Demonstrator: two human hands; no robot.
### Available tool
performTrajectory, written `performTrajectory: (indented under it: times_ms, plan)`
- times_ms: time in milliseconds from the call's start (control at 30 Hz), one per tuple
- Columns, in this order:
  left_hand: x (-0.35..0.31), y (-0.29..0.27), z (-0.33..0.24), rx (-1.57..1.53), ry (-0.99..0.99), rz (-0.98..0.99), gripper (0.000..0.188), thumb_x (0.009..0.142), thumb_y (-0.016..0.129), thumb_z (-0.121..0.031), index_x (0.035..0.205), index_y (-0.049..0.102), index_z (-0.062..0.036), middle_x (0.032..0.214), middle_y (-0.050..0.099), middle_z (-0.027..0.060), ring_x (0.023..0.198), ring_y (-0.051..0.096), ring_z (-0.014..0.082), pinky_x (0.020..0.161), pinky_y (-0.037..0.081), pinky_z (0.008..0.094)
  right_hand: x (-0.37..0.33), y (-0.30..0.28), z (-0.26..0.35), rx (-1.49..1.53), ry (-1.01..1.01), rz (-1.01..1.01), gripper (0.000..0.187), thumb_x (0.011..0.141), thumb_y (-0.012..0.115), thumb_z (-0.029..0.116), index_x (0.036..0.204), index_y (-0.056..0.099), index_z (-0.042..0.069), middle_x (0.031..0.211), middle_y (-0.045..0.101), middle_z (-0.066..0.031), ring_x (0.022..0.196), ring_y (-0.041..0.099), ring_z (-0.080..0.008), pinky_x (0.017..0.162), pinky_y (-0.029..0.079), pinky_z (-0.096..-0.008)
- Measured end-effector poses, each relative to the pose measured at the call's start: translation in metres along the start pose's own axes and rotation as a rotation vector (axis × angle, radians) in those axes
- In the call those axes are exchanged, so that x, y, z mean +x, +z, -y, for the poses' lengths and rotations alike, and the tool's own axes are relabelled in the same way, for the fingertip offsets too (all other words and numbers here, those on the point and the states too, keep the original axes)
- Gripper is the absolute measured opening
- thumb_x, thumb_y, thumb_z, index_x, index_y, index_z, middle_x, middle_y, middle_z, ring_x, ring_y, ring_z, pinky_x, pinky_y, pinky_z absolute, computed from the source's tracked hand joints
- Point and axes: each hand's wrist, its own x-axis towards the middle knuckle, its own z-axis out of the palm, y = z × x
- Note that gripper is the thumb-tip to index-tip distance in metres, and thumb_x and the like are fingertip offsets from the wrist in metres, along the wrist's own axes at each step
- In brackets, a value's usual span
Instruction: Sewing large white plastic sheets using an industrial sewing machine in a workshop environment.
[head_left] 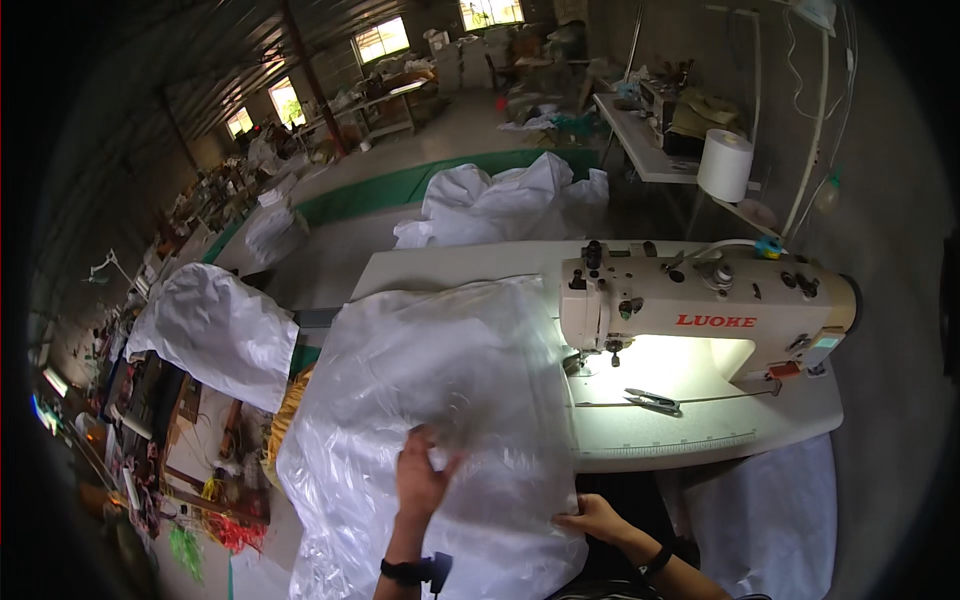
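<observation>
A large sheet of shiny white plastic [400,370] lies over the left part of the sewing table and hangs down its front edge. My left hand [425,475] is on top of it, with thumb and fingers apart. At the sheet's lower right edge, my right hand [598,520] pinches the border between thumb and fingers. The sheet's right side runs close beside the needle area of a cream sewing machine [700,300], whose lamp lights the bed. Thread snips [653,402] rest on the table to the right of the needle.
Another white sheet [215,325] drapes at the left, and a crumpled white pile [505,200] sits behind the table. More white material [765,520] hangs below the table at right. A thread cone [725,165] stands behind the machine. Coloured strings [235,530] lie at lower left.
</observation>
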Motion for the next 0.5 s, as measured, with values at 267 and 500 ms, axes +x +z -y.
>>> performTrajectory:
  times_ms: [267,500]
  plan:
    - [0.005,0.031,0.019,0.140,0.108,0.048,0.004,0.081,0.068,-0.007,0.083,0.064,-0.0067,0.081,0.063,0.0099,0.080,0.062,0.0300,0.070,0.048,0.0430,0.002,-0.002,0.000,-0.018,0.096,-0.003,0.035,0.086,0.075,0.019,0.111,0.068,-0.004,0.096,0.071,-0.0082,0.086,0.066,-0.0124,0.080,0.053,-0.0265]
    - [0.022,-0.016,0.007,0.216,0.033,0.198,0.023,0.079,0.072,-0.012,0.099,0.063,-0.0044,0.110,0.062,0.0140,0.104,0.059,0.0323,0.088,0.047,0.0441,0.000,-0.001,0.007,-0.226,-0.038,-0.053,0.045,0.090,0.070,0.029,0.118,0.063,-0.006,0.107,0.069,-0.0125,0.099,0.063,-0.0171,0.088,0.050,-0.0304]
